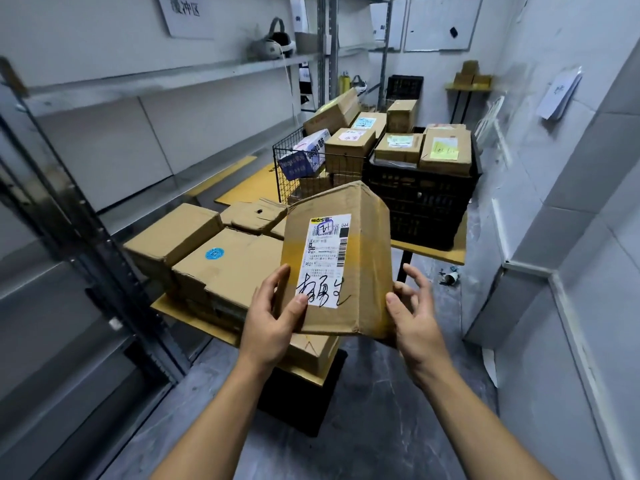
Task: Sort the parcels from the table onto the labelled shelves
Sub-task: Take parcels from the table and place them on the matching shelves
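Observation:
I hold a brown cardboard parcel (360, 258) up in front of me, its white shipping label with handwriting facing me. My left hand (273, 313) grips its lower left corner, thumb pressed on the label. My right hand (414, 306) touches the lower right edge with fingers spread and loosely curved. Below the parcel, several more cardboard parcels (221, 265) lie on the near yellow table (180, 313). Grey metal shelves (145, 81) run along the left wall.
A wire basket (294, 168) and a black crate (422, 202) full of boxes stand on the far table. A headset (273, 41) lies on the upper left shelf. A white wall closes the right side; grey floor lies between.

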`<state>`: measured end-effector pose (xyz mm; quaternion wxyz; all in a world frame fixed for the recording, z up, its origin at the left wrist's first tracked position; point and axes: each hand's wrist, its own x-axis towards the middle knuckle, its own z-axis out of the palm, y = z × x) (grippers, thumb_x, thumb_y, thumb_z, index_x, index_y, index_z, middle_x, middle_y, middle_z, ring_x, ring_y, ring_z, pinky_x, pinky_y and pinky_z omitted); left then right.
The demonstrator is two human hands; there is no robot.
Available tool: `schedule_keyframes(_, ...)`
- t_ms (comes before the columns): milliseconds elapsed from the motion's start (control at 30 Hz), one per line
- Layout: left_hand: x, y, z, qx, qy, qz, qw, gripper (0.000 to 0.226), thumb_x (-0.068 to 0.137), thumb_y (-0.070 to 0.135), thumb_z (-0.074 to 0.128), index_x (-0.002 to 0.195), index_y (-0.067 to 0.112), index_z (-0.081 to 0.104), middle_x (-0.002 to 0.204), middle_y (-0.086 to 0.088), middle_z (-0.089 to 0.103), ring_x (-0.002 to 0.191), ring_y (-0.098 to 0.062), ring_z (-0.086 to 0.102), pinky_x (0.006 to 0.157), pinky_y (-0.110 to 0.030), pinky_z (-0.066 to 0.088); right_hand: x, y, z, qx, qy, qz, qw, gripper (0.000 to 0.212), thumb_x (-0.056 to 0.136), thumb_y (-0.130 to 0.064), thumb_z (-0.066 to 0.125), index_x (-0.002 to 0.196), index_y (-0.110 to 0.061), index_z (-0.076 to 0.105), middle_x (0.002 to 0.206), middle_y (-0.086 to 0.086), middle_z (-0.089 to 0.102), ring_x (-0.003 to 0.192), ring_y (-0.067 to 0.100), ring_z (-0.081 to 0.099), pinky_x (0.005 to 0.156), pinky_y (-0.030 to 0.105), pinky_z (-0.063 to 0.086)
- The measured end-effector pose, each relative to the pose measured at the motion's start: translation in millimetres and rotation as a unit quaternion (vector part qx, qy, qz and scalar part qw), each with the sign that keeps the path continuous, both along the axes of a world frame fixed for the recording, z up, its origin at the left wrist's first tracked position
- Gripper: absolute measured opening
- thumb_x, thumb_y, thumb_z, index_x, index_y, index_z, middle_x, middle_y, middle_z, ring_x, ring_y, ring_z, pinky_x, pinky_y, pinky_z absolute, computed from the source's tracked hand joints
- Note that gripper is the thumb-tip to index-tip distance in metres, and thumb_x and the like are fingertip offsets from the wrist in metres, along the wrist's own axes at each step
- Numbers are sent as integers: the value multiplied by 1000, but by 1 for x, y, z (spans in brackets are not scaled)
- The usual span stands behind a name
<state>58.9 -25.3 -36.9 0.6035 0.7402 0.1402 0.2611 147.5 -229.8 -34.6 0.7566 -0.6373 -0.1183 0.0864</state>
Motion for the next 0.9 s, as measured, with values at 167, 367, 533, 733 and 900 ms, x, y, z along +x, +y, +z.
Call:
schedule_keyframes(167,-22,6,12,70,-23,71,995,54,77,48,66,127,51,45,124,29,47,113,17,47,89,-7,42,-12,24,5,-121,-195,-18,973,44,101,-15,52,121,-54,54,127,2,49,108,-3,54,85,8,45)
schedule_keyframes(367,-57,28,25,145,-29,169,974,56,79,45,66,130,47,43,127,21,47,117,13,45,90,-2,37,-24,53,22,-117,-180,148,965,56,87,-62,58,140,-53,42,140,-21,50,123,-11,50,103,24,44)
schedule_keyframes(533,-93,49,34,182,-41,243,952,58,81,38,66,135,35,46,133,10,48,124,1,44,100,-7,33,-45,92,34,-136,-195,244,940,68,80,-60,64,134,-72,25,135,-41,39,128,-11,42,112,34,37)
schedule_keyframes(733,-149,73,42,214,-27,300,929,60,83,40,66,138,27,47,137,5,46,128,-6,43,105,-21,39,-88,146,42,-70,-203,268,939,65,83,-36,62,128,-70,31,126,-46,45,126,-14,46,105,21,42)
schedule_keyframes(900,-211,97,54,247,-7,329,911,60,86,39,68,140,26,45,140,5,43,126,-4,42,100,-5,34,-142,192,47,-17,-203,280,938,69,83,-30,76,130,-59,35,132,-27,54,124,3,56,103,37,50)
